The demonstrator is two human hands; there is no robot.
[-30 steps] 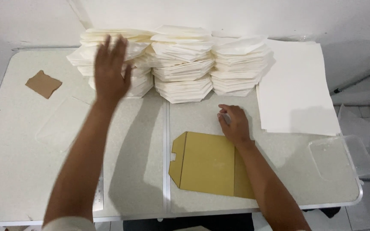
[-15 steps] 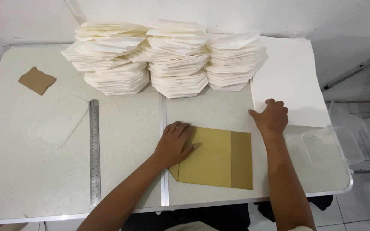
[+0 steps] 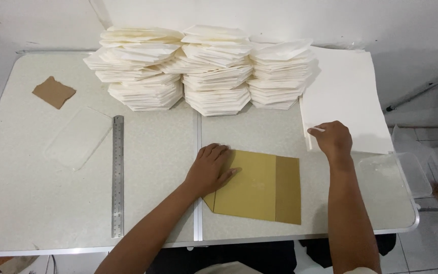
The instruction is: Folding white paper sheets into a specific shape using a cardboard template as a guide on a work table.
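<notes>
My left hand (image 3: 211,169) lies flat, fingers spread, on the left end of a tan cardboard template (image 3: 262,186) in the middle of the table. My right hand (image 3: 332,139) rests on the near left corner of a stack of white paper sheets (image 3: 344,96) at the right, fingertips pinching a sheet's edge. Behind both hands stand three tall piles of folded white paper pieces (image 3: 214,71).
A metal ruler (image 3: 117,175) lies lengthwise left of centre. A clear plastic lid (image 3: 78,137) and a brown cardboard scrap (image 3: 53,92) lie at the left. A clear plastic container (image 3: 394,175) sits at the table's right edge (image 3: 415,223). A white wall runs behind.
My left hand came down from the left paper pile onto the cardboard template. My right hand left the template and moved right to the corner of the white sheets.
</notes>
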